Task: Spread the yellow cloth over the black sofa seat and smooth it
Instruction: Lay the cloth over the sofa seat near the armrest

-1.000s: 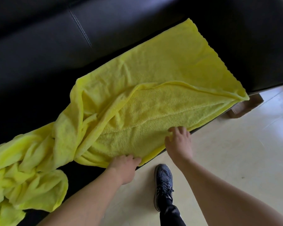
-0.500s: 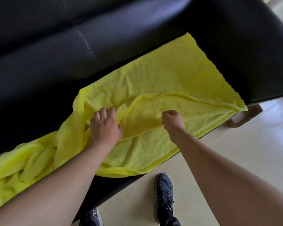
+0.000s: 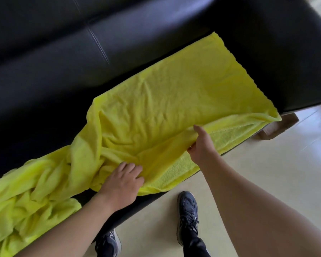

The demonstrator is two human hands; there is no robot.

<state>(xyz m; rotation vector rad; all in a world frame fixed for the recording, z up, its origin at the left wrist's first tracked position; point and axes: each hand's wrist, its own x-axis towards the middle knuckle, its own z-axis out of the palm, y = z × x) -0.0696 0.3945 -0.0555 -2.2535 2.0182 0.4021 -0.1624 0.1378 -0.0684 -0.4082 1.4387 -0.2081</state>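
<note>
A yellow terry cloth [image 3: 174,97] lies across the black sofa seat [image 3: 35,115]. Its right part is spread fairly flat with small wrinkles, and its left part is bunched in a heap [image 3: 26,201] at the seat's front left. A folded flap runs along the front edge. My right hand [image 3: 200,145] pinches this flap's edge between thumb and fingers, lifted a little. My left hand [image 3: 122,180] grips the same fold further left, fingers curled into the cloth near the seat's front edge.
The sofa's black backrest [image 3: 100,34] runs along the top and its armrest [image 3: 285,52] stands at the right. Pale tiled floor [image 3: 267,173] lies in front, with my two dark shoes [image 3: 187,214] on it. A brown sofa foot [image 3: 280,127] shows under the right corner.
Both hands have drawn back toward the front edge with the folded flap, uncovering more of the flat cloth. The flap now lies narrower along the front.
</note>
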